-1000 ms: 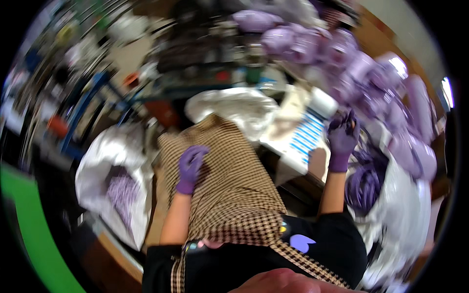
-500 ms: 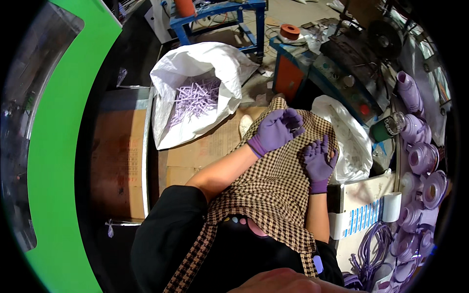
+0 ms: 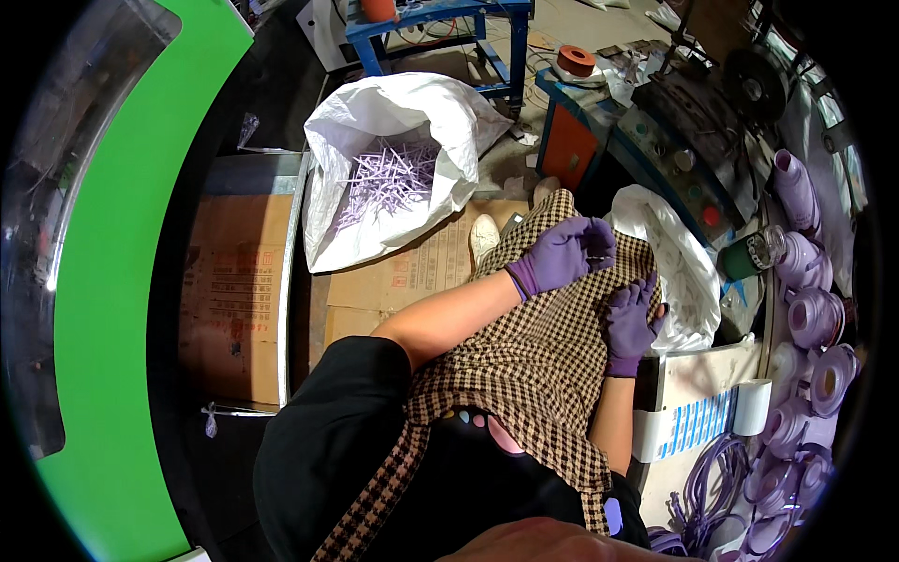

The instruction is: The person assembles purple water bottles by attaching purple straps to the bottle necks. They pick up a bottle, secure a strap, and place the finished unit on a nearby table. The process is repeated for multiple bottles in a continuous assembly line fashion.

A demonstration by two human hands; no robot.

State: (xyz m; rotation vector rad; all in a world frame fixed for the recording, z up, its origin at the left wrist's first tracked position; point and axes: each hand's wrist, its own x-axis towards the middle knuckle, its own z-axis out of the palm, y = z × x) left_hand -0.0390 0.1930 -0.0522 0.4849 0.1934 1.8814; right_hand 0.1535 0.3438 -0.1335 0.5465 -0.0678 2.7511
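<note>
My left hand (image 3: pixel 567 255), in a purple work glove, is over the checked apron (image 3: pixel 524 347) on my lap. Its fingers curl round toward the thumb; a small pale glint shows between them, too small to name. Lower and to its right, my right hand (image 3: pixel 632 326) wears a matching glove. Those fingers are bent a little and apart, with no object visible in them. The two hands are close but do not touch. Nearest the right hand is a white sack (image 3: pixel 688 272), and its contents look pale and hard to make out.
Thin lilac sticks (image 3: pixel 389 183) fill part of a large white woven sack (image 3: pixel 328 229) ahead. At right, a pale bench (image 3: pixel 698 370) bears a label roll (image 3: pixel 752 408), purple cords (image 3: pixel 702 496) and lilac plastic parts (image 3: pixel 813 318). A green panel (image 3: pixel 112 309) and cardboard box (image 3: pixel 229 309) are left.
The view has shifted, so the surroundings appear slightly displaced. Both hands have drifted to the right in the picture. The right hand's fingers have turned and bent a little more.
</note>
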